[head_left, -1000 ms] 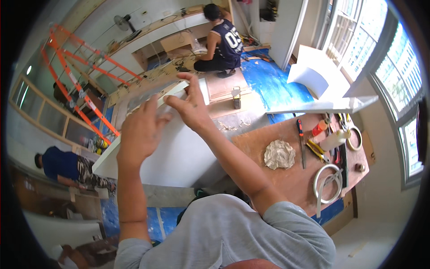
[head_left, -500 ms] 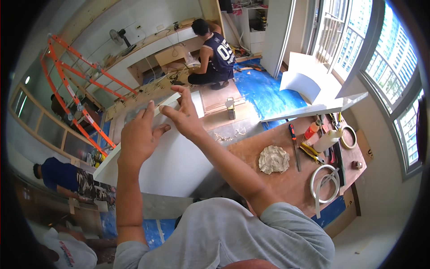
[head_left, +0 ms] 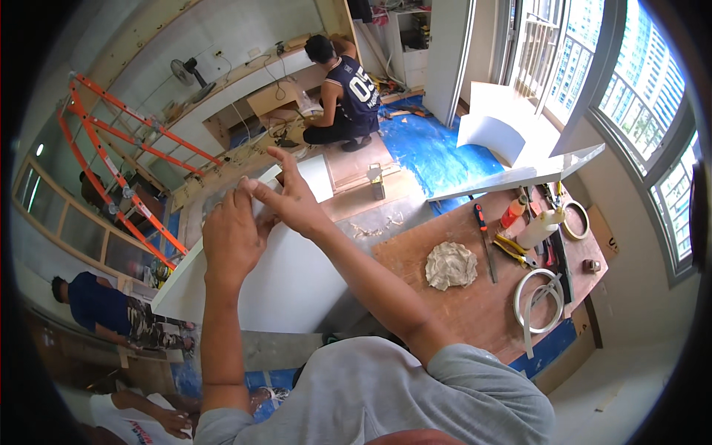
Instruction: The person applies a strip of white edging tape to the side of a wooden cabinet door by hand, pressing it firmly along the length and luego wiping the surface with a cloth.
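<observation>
A large white panel [head_left: 300,285] lies under my hands, and its pale edge runs up from the lower left past my fingers. Over that edge my left hand [head_left: 233,236] is closed, fingers bunched and pointing away from me. Beside it my right hand [head_left: 291,202] is bent in a grip, its forefinger raised and its thumb reaching toward the left fingertips. A small dark brown bit shows behind the right fingers. What either hand pinches is hidden.
On the right, a brown board [head_left: 400,259] carries crumpled paper [head_left: 452,265], a file [head_left: 484,241], pliers [head_left: 515,251], a white bottle [head_left: 540,228] and coiled edging strip [head_left: 538,300]. An orange ladder [head_left: 122,133] stands left. Co-workers are squatting ahead [head_left: 345,96] and at left [head_left: 107,308].
My hands have drawn closer together, the left fingers now nearly meeting the right thumb. The view has shifted slightly. At lower left, a co-worker's hand has come into sight.
</observation>
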The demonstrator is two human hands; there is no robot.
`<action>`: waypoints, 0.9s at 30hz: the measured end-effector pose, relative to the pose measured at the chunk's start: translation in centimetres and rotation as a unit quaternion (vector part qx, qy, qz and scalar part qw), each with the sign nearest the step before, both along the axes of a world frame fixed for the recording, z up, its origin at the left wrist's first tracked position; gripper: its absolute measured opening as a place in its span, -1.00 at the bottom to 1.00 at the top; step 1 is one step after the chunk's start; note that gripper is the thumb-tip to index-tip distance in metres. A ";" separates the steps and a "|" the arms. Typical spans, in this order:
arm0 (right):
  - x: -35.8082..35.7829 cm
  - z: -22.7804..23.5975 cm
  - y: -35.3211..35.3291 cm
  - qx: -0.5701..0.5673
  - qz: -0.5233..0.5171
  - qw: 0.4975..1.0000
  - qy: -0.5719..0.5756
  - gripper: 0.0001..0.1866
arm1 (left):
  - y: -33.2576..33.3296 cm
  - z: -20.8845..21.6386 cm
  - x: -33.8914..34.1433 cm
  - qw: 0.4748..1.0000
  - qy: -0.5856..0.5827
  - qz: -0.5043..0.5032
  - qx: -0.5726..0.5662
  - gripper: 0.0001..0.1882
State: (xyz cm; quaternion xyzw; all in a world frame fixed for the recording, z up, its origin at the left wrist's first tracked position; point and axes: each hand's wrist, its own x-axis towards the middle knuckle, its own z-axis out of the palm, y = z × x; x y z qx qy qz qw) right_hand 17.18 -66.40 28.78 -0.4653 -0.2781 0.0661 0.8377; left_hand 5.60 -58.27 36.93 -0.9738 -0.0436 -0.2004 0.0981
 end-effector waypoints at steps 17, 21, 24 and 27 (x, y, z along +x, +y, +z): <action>-0.4 0.1 -0.7 -0.054 -0.025 0.998 -0.011 -0.05 | -0.2 -0.2 0.0 0.999 -0.033 -0.019 0.008 -0.44; -1.1 0.2 -1.3 -0.047 0.006 0.998 0.032 -0.14 | -0.8 -0.1 -0.4 0.998 -0.057 -0.029 -0.017 -0.49; -2.6 0.9 -0.6 -0.069 0.059 0.994 0.067 -0.26 | 1.2 -2.4 -1.1 0.985 -0.123 -0.064 -0.106 -0.60; 0.1 0.3 -4.8 -0.237 -0.078 0.967 0.056 -0.17 | 0.0 -3.7 2.4 0.937 -0.150 -0.198 -0.245 -0.87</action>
